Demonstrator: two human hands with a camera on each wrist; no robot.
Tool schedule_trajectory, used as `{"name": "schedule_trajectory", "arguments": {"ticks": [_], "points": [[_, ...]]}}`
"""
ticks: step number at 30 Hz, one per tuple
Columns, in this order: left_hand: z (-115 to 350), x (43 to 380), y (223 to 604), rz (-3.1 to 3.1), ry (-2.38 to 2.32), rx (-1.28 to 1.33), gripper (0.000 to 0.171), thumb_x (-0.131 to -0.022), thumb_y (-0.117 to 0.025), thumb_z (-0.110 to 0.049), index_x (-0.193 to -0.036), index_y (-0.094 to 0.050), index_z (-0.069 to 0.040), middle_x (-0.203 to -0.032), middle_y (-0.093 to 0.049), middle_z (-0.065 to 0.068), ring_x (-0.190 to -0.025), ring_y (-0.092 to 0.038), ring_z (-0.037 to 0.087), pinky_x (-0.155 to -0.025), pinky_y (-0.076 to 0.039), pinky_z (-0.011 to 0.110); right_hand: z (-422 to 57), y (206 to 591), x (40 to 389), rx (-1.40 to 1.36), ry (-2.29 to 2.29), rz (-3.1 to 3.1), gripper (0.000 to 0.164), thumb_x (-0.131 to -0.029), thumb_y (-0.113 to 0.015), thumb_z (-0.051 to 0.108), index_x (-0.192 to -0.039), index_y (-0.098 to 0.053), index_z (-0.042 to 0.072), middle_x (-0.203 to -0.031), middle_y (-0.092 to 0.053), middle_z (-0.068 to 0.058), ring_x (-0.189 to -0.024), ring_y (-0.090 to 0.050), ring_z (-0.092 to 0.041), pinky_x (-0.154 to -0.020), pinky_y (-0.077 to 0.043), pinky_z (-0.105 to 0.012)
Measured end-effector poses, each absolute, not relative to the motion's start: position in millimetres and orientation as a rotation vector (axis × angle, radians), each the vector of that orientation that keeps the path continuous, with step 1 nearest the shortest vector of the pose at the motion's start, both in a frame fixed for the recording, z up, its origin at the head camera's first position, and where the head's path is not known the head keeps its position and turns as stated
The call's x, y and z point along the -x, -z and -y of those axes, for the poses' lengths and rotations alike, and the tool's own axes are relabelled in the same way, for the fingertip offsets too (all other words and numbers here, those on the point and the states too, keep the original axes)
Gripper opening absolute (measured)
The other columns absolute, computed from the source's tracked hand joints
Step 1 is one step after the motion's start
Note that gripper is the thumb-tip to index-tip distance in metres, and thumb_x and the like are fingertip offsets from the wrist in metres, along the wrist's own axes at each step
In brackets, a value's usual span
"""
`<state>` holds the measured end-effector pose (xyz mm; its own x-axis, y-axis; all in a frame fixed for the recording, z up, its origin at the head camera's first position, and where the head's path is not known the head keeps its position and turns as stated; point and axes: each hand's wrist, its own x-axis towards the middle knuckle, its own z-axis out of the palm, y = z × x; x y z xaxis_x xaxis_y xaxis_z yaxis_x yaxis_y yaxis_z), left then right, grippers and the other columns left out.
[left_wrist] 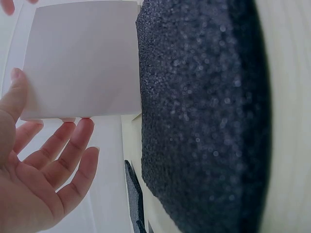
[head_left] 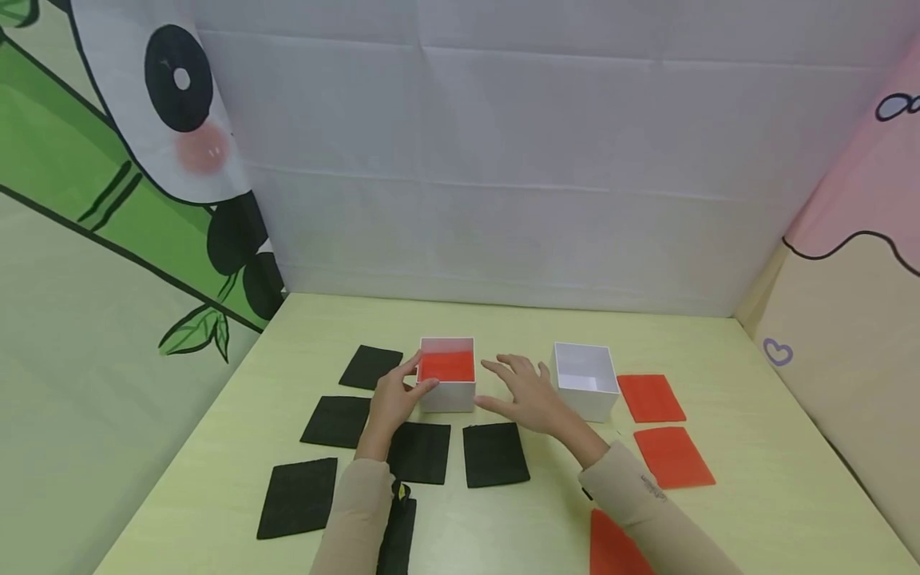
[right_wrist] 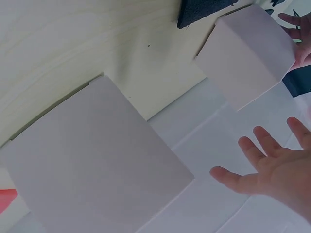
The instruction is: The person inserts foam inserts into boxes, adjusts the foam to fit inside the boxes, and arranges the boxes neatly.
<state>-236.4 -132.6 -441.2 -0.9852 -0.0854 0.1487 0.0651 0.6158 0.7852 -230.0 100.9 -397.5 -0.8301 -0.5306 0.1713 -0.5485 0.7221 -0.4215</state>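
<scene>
My left hand (head_left: 394, 399) holds a white open-topped box (head_left: 447, 397) at its near left corner. The thumb lies at the rim by the near face, and fingertips touch the left side. A red square (head_left: 447, 366) lies inside this box. My right hand (head_left: 528, 395) hovers between the two boxes with its fingers spread, holding nothing. Just to its right stands a second white box (head_left: 587, 403), whose inside shows only white walls. In the left wrist view, the held box's plain face (left_wrist: 82, 58) shows above the fingers.
Several black squares (head_left: 295, 497) lie around the left arm, one (head_left: 496, 455) below the gap between the boxes. Red squares (head_left: 674, 457) lie at the right, one partly under the right sleeve. A white cloth (head_left: 503, 184) hangs behind the table.
</scene>
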Motion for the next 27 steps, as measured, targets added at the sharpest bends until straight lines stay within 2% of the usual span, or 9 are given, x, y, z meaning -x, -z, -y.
{"name": "schedule_trajectory", "arguments": {"ticks": [5, 18, 27], "points": [[132, 236, 442, 2.674, 1.319, -0.034, 0.066, -0.077, -0.070, -0.029, -0.134, -0.043, -0.013, -0.113, -0.058, 0.015, -0.068, -0.056, 0.021, -0.063, -0.049, 0.030, -111, 399, 219, -0.921, -0.741, 2.863, 0.063, -0.082, -0.052, 0.052, -0.133, -0.043, 0.015, -0.132, -0.040, -0.013, -0.123, -0.030, -0.030, -0.093, -0.013, -0.064], [134, 240, 446, 2.671, 1.308, -0.026, 0.066, -0.076, -0.070, -0.030, -0.134, -0.042, -0.013, -0.116, -0.057, 0.014, -0.076, -0.057, 0.023, -0.065, -0.049, 0.030, -140, 403, 195, -0.970, -0.844, 2.839, 0.064, -0.082, -0.059, 0.045, -0.133, -0.043, 0.009, -0.131, -0.040, -0.015, -0.121, -0.032, -0.033, -0.095, -0.027, -0.053], [134, 238, 444, 2.666, 1.302, -0.009, 0.066, -0.076, -0.070, -0.029, -0.134, -0.043, -0.013, -0.116, -0.057, 0.014, -0.076, -0.057, 0.022, -0.065, -0.049, 0.030, -151, 405, 178, -0.998, -0.903, 2.823, 0.063, -0.082, -0.059, 0.046, -0.131, -0.045, 0.009, -0.129, -0.042, -0.010, -0.117, -0.037, -0.028, -0.090, -0.036, -0.048]]}}
